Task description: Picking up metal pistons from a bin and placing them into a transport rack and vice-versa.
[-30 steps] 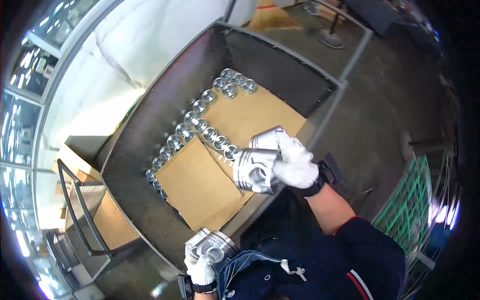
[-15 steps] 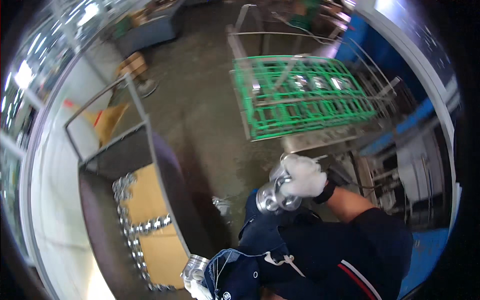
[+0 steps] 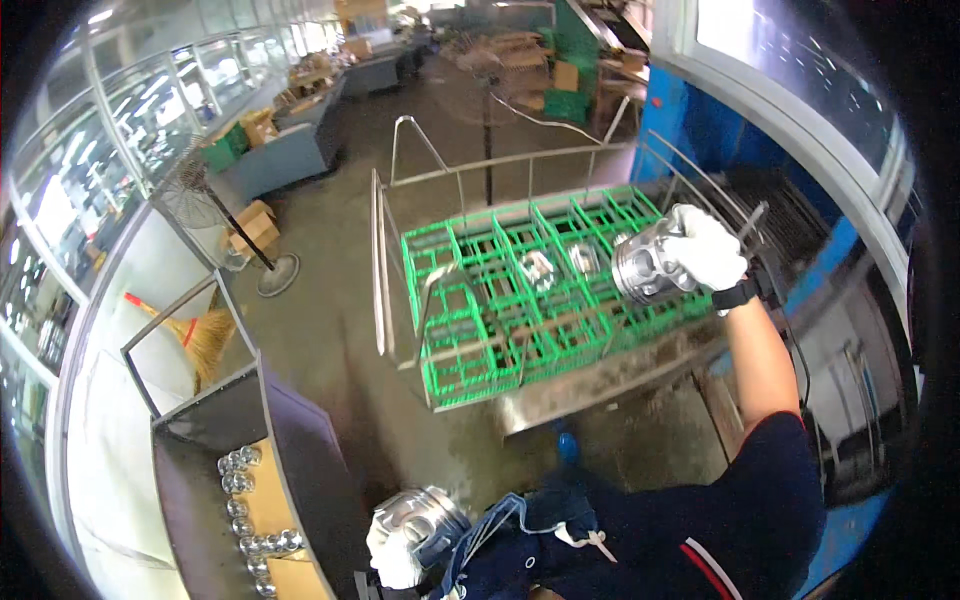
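Note:
My right hand (image 3: 710,250), in a white glove with a dark band at the wrist, is closed on a shiny metal piston (image 3: 640,268) and reaches over a green wire rack (image 3: 450,395). Two more pistons, a left one (image 3: 538,270) and one beside it (image 3: 584,260), sit in the rack's cells to the left of that hand. Low and near my body, my left hand (image 3: 392,555), also gloved in white, grips another piston (image 3: 425,515). Its fingers are partly hidden by the piston.
At the left stands a dark metal cart (image 3: 205,410) with cardboard (image 3: 268,480) and rows of pistons (image 3: 238,460). A metal rail frame (image 3: 380,270) surrounds the rack. Beyond are a broom (image 3: 208,340), a standing fan (image 3: 278,275) and a cardboard box (image 3: 255,225).
My right hand has moved from near my body up and forward over the green rack, carrying metal pistons. My left hand has come further into view with its piston. The view has tilted up.

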